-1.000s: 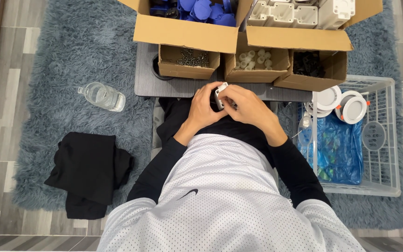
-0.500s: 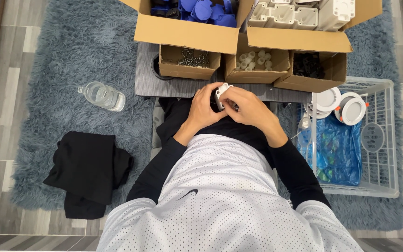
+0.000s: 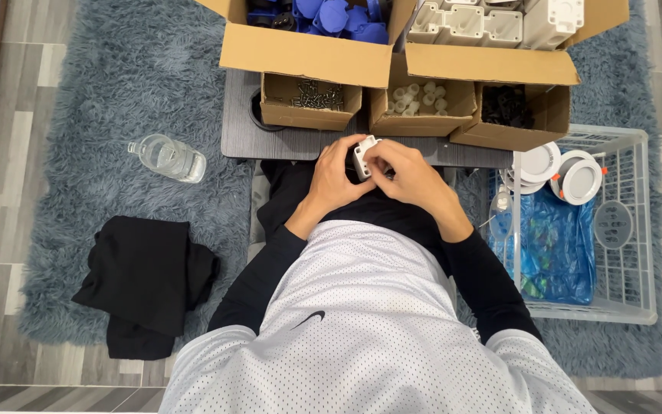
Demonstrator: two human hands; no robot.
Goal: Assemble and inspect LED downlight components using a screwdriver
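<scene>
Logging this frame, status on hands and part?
Left hand and right hand both closed on small white plastic part above lap. Low grey table with cardboard boxes just ahead. Nothing between.

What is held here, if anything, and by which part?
A small white plastic part, gripped between the left hand and the right hand; fingers cover its sides, only its top shows.

Both hands (image 3: 373, 172) together, fingers (image 3: 377, 157) curled
</scene>
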